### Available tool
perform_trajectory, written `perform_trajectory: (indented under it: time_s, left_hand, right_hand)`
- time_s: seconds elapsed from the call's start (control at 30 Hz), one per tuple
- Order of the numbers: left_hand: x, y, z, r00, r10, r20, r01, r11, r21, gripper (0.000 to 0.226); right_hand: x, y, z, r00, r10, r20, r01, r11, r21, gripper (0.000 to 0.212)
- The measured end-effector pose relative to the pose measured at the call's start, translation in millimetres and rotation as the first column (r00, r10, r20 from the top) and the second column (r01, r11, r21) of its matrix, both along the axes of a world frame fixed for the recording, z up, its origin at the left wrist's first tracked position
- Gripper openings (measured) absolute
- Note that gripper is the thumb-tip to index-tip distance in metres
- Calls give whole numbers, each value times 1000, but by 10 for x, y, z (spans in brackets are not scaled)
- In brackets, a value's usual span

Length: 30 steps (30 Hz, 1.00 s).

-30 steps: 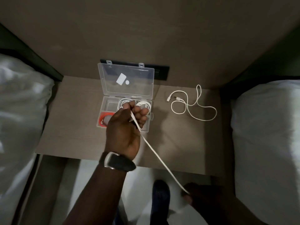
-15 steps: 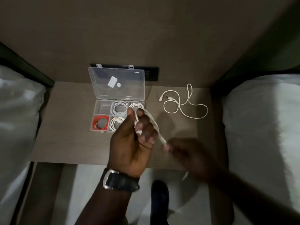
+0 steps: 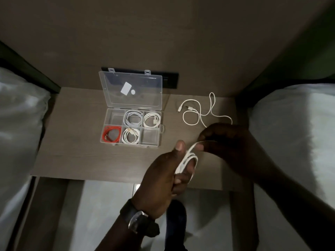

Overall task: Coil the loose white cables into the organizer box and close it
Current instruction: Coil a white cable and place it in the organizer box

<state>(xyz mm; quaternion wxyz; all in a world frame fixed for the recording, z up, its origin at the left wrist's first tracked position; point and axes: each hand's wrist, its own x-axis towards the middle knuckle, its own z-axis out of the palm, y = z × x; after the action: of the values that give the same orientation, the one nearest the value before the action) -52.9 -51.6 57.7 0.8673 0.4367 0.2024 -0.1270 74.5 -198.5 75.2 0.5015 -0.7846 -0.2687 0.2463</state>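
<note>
White cable [image 3: 187,161], partly looped, was held over the near table [image 3: 72,156] edge, wound round the fingers of the left hand [image 3: 163,180], which were closed on it. Its free end was pinched by the right hand [image 3: 226,142] at 1 o'clock. Organizer box [image 3: 131,128] sat at 11 o'clock, lid [image 3: 130,90] upright, four coils inside. A second loose cable [image 3: 201,113] lay beyond the right hand.

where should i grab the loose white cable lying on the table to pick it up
Pinch the loose white cable from above at its two plug ends, which lie side by side at its left, clear of the loops. It lies flat on the table, so only a top-down pinch fits.
</note>
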Motion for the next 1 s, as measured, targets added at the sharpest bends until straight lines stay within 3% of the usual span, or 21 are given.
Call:
perform_trajectory:
  time_s: [0.07,0.17,0.23,0.3,0.37,0.47,0.6,0.7,0.83,1.0]
  left_hand:
    - [60,55,53,996,90,5,-86,964,-253,35]
    - [113,111,65,982,189,24,-147,833,-534,38]
    - [118,110,23,966,256,26,-184,760,-623,40]
    - [93,106,-34,959,283,19,-195,707,-680,41]
    - [56,109,-94,957,290,22,-194,694,-693,39]
    - [12,134,-159,956,293,3,-226,744,-629,38]
    - [-5,122,-174,951,299,-76,-305,869,-390,39]
    - [-27,93,-184,924,362,-121,-376,919,-117,36]
    - [0,133,-247,905,412,-105,-404,910,90,36]
    - [-19,415,-430,900,426,-99,-378,872,311,32]
  right_hand:
    - [-112,109,-207,990,-60,-126,68,996,60,5]
    - [-364,217,-413,896,-213,-389,276,954,115,32]
    - [-554,280,-439,885,-197,-421,271,954,124,30]
    - [-701,307,-427,864,-149,-480,250,956,154,9]
    - [-737,296,-409,787,-109,-608,276,943,188,17]
    - [-705,266,-348,683,24,-730,249,932,264,27]
    - [-695,233,-385,526,-44,-849,335,929,159,57]
    - [-734,302,-446,650,-69,-756,242,963,120,31]
    - [-777,497,-575,612,-164,-773,352,932,82,26]
    - [-681,729,-693,630,-152,-761,337,937,92,22]
